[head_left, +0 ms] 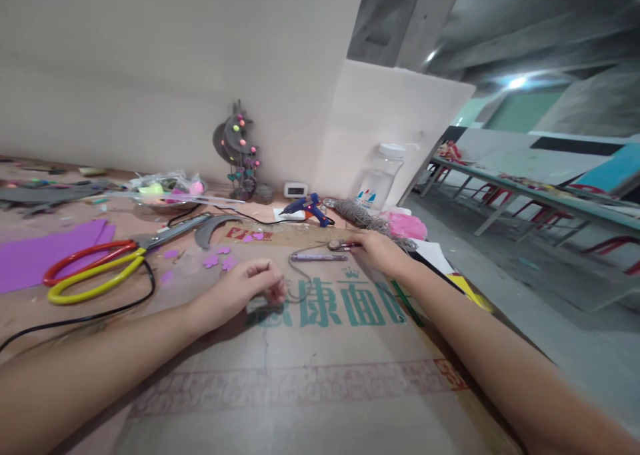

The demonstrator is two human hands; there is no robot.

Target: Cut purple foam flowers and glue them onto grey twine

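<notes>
My left hand (263, 283) hovers over the printed cardboard sheet (280, 348), its fingers curled together. A thin grey-brown cord (309, 283) runs up to its fingertips and loops back over the cardboard. Further right, my right hand (375, 247) reaches to the cardboard's far edge. Its fingers close on a slim dark tool (351, 245), whose exact kind is not clear. A small round piece (334, 245) lies at that tool's tip, beside the cord. Between the hands rests a pale purple pen-like stick (319, 257).
Scissors (95, 271) with red and yellow handles lie at left, near purple sheets (60, 248) and purple flower cutouts (219, 259). A blue glue gun (307, 208), grey cord bundle (363, 216), clear bottle (379, 178) and moon-shaped decoration (237, 148) stand behind.
</notes>
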